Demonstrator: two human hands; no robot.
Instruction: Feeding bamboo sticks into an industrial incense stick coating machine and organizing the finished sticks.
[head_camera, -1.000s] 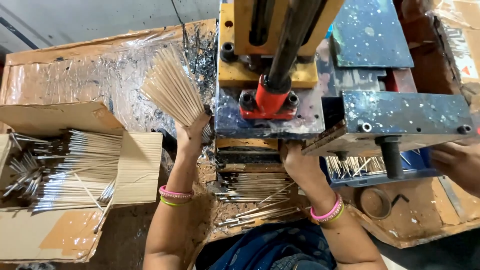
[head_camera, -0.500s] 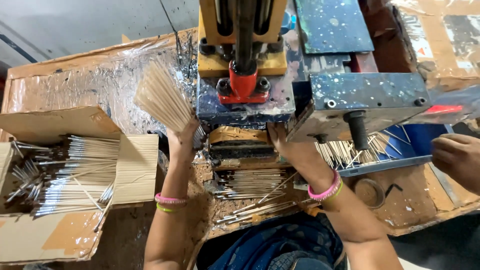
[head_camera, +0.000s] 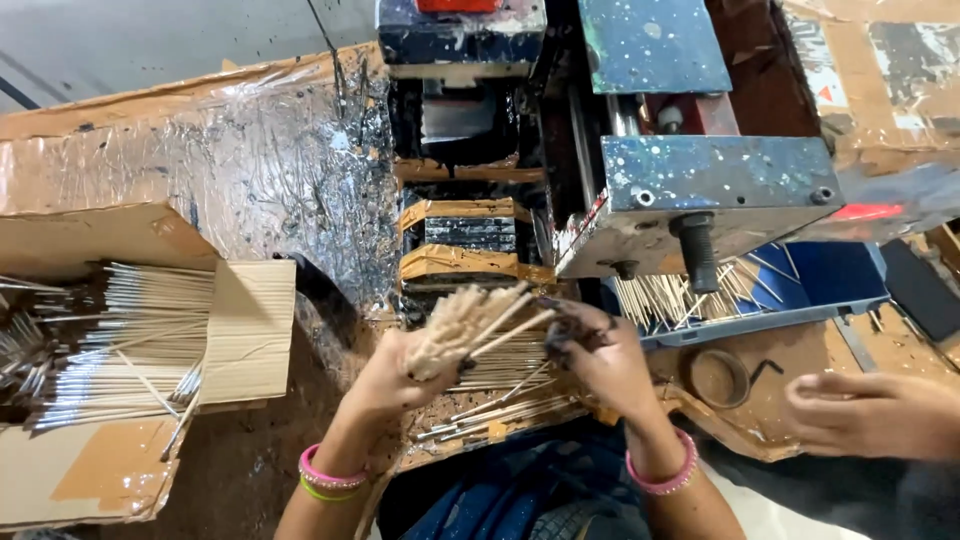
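While the left hand (head_camera: 385, 385) now grips the stick bundle (head_camera: 470, 320) low before the chest, no longer raised at eleven o'clock, the right hand (head_camera: 600, 360) pinches its tips. Another person's hand (head_camera: 870, 415) waits at three o'clock. Beyond, at twelve, stands the press (head_camera: 600, 150); finished sticks (head_camera: 130, 340) fill the box (head_camera: 240, 330) at nine.

A big metal machine (head_camera: 700, 180) with paint spots stands at the far side. On the left, a cardboard box (head_camera: 100, 470) holds many thin dark sticks (head_camera: 130, 340). Shiny plastic wrap (head_camera: 220, 170) covers the table behind it. On the right, a blue tray (head_camera: 830, 280) holds pale sticks. Near it lies a round brown ring (head_camera: 718, 378). Another person's hand (head_camera: 870, 415) comes in from the right.
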